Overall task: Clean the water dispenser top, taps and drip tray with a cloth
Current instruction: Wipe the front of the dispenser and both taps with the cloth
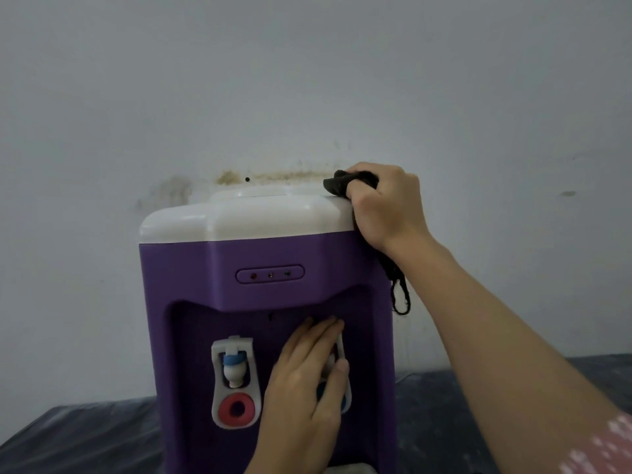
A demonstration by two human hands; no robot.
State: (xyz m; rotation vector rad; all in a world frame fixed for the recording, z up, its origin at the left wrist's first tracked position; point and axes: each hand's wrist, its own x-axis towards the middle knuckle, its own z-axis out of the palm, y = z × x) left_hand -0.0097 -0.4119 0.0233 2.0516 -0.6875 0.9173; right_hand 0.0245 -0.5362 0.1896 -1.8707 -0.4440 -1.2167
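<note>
The purple water dispenser [266, 323] stands on a dark surface [78, 436] against the stained wall [273, 80]. At the right rear corner of its white top [239, 217], your right hand [383, 206] clenches a dark cloth [345, 183]. In the dispenser's front recess your left hand [304, 381] lies with straight fingers over the right tap [342, 350], beside the left tap [234, 381].

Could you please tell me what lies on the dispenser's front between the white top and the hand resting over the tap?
In the head view, between the white top and the left hand lies the purple front panel, bearing an oval strip of three indicator lights.
</note>
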